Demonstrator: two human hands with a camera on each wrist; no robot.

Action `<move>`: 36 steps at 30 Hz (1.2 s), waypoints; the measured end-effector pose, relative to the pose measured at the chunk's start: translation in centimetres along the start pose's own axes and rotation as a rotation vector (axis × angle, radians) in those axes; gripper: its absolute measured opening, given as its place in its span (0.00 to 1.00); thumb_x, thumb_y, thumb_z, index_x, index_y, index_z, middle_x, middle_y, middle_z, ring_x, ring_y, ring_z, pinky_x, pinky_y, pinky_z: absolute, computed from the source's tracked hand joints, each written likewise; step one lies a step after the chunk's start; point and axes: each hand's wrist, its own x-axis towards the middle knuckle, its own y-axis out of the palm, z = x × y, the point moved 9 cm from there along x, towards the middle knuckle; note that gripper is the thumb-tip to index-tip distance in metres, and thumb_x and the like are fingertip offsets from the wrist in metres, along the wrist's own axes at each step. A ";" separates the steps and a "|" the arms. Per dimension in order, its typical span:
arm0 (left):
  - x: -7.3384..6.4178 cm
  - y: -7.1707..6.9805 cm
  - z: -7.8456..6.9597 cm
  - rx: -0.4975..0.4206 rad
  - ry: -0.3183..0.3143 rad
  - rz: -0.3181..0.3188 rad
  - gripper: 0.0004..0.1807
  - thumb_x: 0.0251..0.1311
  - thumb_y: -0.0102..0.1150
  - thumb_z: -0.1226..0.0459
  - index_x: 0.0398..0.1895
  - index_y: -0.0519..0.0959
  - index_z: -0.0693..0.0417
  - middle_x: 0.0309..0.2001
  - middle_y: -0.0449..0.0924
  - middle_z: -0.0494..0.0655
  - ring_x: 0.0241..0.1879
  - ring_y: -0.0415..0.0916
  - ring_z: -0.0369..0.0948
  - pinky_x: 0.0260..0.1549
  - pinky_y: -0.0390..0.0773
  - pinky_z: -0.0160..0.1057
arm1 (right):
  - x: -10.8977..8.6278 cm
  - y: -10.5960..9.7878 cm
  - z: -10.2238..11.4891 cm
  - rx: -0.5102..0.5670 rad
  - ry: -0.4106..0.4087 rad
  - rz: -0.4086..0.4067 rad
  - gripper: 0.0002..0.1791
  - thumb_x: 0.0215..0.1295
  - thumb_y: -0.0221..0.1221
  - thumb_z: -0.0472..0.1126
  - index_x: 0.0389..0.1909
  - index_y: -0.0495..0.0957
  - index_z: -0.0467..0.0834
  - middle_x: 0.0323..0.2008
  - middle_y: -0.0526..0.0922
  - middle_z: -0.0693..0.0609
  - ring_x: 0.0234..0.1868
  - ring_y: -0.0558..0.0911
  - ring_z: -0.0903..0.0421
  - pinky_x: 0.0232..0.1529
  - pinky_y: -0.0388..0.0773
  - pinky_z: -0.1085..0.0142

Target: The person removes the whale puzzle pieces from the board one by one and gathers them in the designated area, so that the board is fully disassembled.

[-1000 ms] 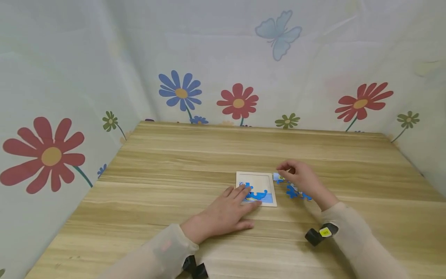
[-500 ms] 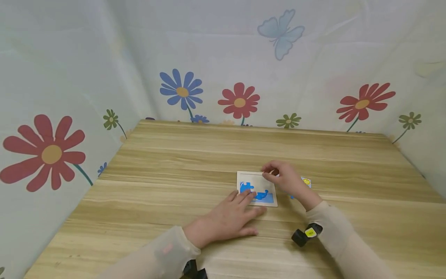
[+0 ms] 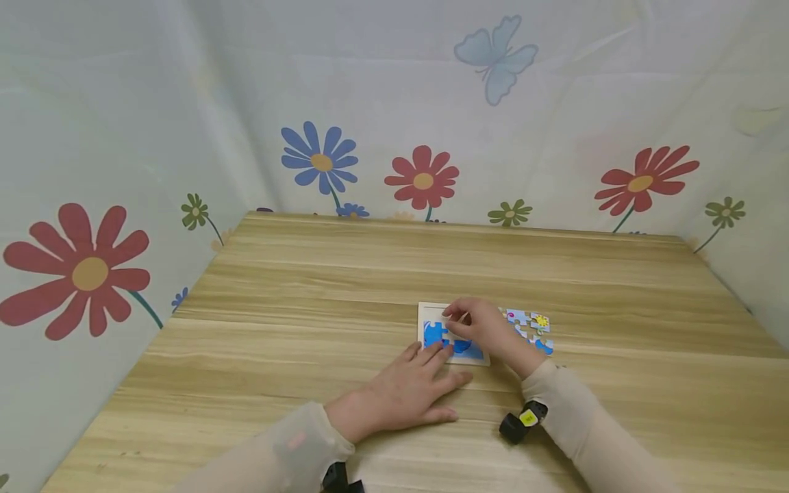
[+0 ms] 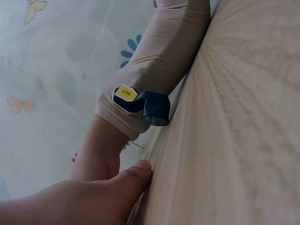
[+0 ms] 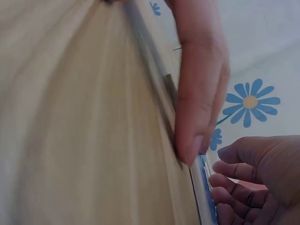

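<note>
A square puzzle tray (image 3: 422, 315) with a pale wooden border lies on the table, with blue pieces (image 3: 433, 333) fitted in its lower part. My left hand (image 3: 403, 390) lies spread flat, its fingertips resting on the tray's lower left and covering some of the picture. My right hand (image 3: 481, 329) is over the tray's upper right, thumb and fingers bent downward. In the right wrist view, the right hand (image 5: 262, 176) has its fingertips close to the blue-edged tray (image 5: 206, 192); no piece shows clearly between them. The left hand's thumb (image 5: 199, 98) reaches down beside it.
Several loose jigsaw pieces (image 3: 540, 322), one with a yellow sun or flower, lie right of the tray, partly behind the right hand. The wooden table (image 3: 308, 301) extends around them to a flower-printed curtain (image 3: 370, 82) at the back and sides.
My right hand has moved left from the loose pieces to over the tray, uncovering pieces on the right. My left hand has stayed nearly in place at the tray's lower left.
</note>
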 end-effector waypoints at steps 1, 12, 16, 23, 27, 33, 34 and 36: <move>0.0 0.0 0.0 0.005 0.001 -0.004 0.33 0.66 0.35 0.35 0.71 0.61 0.32 0.72 0.61 0.54 0.71 0.60 0.49 0.64 0.67 0.54 | 0.0 0.2 0.0 -0.003 -0.003 0.003 0.10 0.64 0.59 0.37 0.43 0.82 0.38 0.33 0.83 0.48 0.33 0.79 0.58 0.37 0.77 0.65; 0.0 -0.3 0.0 0.004 0.007 -0.024 0.33 0.65 0.37 0.34 0.71 0.62 0.32 0.71 0.62 0.53 0.71 0.60 0.48 0.63 0.68 0.54 | 0.0 0.8 0.2 -0.036 -0.004 0.003 0.07 0.64 0.59 0.36 0.40 0.83 0.40 0.34 0.80 0.48 0.31 0.77 0.58 0.35 0.75 0.65; 0.0 -0.4 0.0 -0.004 0.007 -0.028 0.33 0.65 0.38 0.35 0.71 0.62 0.33 0.72 0.62 0.52 0.71 0.60 0.49 0.63 0.68 0.54 | 0.0 0.8 0.2 -0.016 -0.003 0.008 0.06 0.64 0.59 0.36 0.39 0.82 0.40 0.35 0.79 0.47 0.32 0.77 0.58 0.36 0.75 0.65; 0.0 -0.2 0.1 -0.025 0.010 -0.036 0.33 0.65 0.38 0.35 0.71 0.62 0.33 0.71 0.62 0.53 0.71 0.61 0.49 0.63 0.68 0.54 | 0.0 0.9 0.1 -0.009 0.004 0.014 0.06 0.64 0.58 0.35 0.40 0.81 0.40 0.35 0.78 0.47 0.32 0.76 0.58 0.37 0.75 0.65; -0.1 -0.3 0.1 -0.022 0.012 -0.057 0.33 0.65 0.39 0.35 0.70 0.63 0.34 0.71 0.63 0.53 0.70 0.62 0.49 0.62 0.69 0.55 | 0.0 0.9 0.1 -0.004 0.007 0.015 0.06 0.64 0.58 0.35 0.40 0.81 0.40 0.36 0.79 0.47 0.32 0.76 0.58 0.36 0.75 0.65; -0.1 -0.3 0.1 -0.019 0.012 -0.055 0.34 0.65 0.39 0.35 0.70 0.63 0.35 0.70 0.64 0.53 0.70 0.62 0.49 0.62 0.69 0.54 | -0.1 0.8 0.4 0.002 -0.015 0.001 0.06 0.62 0.58 0.35 0.39 0.80 0.40 0.37 0.80 0.46 0.31 0.76 0.59 0.35 0.74 0.67; -0.1 -0.3 0.1 -0.021 0.011 -0.053 0.34 0.65 0.39 0.35 0.71 0.62 0.35 0.70 0.64 0.53 0.70 0.61 0.49 0.62 0.68 0.54 | -0.1 0.7 0.5 0.003 -0.020 -0.004 0.06 0.62 0.59 0.35 0.38 0.80 0.40 0.37 0.80 0.46 0.31 0.76 0.59 0.35 0.74 0.67; -0.1 -0.3 0.1 -0.025 0.008 -0.046 0.34 0.65 0.39 0.35 0.71 0.62 0.35 0.70 0.63 0.53 0.70 0.61 0.49 0.63 0.68 0.54 | -0.1 0.7 0.5 0.006 -0.028 -0.011 0.05 0.61 0.59 0.35 0.38 0.80 0.40 0.36 0.80 0.46 0.31 0.76 0.59 0.35 0.74 0.67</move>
